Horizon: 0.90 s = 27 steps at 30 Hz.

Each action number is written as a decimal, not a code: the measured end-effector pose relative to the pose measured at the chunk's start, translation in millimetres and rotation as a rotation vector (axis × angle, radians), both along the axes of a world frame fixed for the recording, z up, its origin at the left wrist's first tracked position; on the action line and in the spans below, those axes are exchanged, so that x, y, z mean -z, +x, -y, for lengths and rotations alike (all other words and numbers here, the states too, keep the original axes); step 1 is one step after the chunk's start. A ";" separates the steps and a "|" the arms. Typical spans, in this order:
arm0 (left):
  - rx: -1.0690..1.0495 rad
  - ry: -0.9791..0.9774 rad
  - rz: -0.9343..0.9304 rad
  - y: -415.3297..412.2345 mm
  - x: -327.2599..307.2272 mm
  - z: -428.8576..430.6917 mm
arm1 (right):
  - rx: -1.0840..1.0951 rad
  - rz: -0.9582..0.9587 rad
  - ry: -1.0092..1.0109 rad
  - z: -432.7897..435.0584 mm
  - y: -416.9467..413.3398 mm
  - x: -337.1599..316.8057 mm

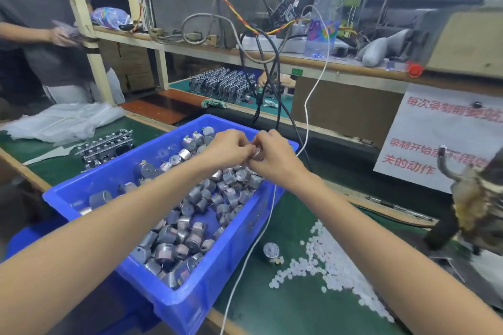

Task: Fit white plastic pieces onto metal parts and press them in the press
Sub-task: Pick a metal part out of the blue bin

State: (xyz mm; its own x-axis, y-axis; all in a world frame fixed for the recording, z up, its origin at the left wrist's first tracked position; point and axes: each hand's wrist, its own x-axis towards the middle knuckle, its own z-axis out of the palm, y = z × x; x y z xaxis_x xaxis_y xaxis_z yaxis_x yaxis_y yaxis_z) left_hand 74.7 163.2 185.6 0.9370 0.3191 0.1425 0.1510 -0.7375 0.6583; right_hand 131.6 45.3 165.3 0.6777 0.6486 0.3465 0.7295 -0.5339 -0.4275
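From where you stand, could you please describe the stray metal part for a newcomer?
Find the blue bin. Right of it, white plastic pieces litter the green mat. The metal part stands at their left edge, the only one resting outside the bin.

One blue bin (190, 304) at centre holds dozens of metal parts (190, 212), too many to count. One held part (257, 153) sits in the grip of two hands, the left hand (228, 148) and the right hand (275, 159). One lone part (270, 251) stands on the bench (299, 307), lower centre. White plastic pieces (326, 261) lie lower right, too many to count. One water bottle (325, 8) stands upper right, and one press (473, 204) is at the right edge.
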 end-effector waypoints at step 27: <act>0.370 0.132 -0.243 -39.1 165.6 158.0 | 0.302 -0.521 0.546 201.9 -109.7 173.6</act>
